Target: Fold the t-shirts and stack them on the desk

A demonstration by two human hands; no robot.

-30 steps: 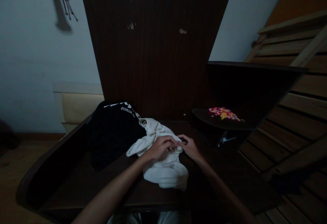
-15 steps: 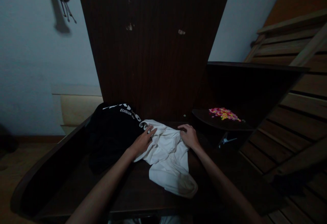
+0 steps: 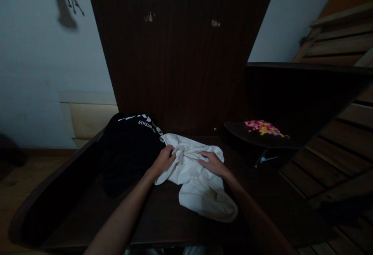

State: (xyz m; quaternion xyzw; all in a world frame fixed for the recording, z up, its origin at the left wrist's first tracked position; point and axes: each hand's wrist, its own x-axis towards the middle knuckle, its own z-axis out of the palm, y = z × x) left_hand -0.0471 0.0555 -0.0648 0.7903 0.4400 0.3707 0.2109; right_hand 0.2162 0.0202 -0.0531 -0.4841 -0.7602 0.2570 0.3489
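Note:
A crumpled white garment (image 3: 189, 175) lies on the dark wooden desk, with a sleeve-like part folded towards me. My left hand (image 3: 163, 161) is closed on its left side, fingers curled into the fabric. On the garment's right half, my right hand (image 3: 214, 164) has its fingers bent into the cloth, seeming to pinch a fold; its fingertips are partly lost among the creases. Directly left of the white garment, and touching it, is a black garment (image 3: 128, 158) with white lettering.
The dark desk (image 3: 163, 224) has a raised curved left edge (image 3: 43, 193) and a tall back panel (image 3: 180, 61). Small colourful pieces (image 3: 265, 127) lie on a corner shelf (image 3: 239, 130) at the right. Wooden slats (image 3: 335, 162) stand farther right.
My right hand has moved from the garment's upper right edge inward onto its middle. My left hand's fingers have curled into the cloth, which is more bunched between the hands.

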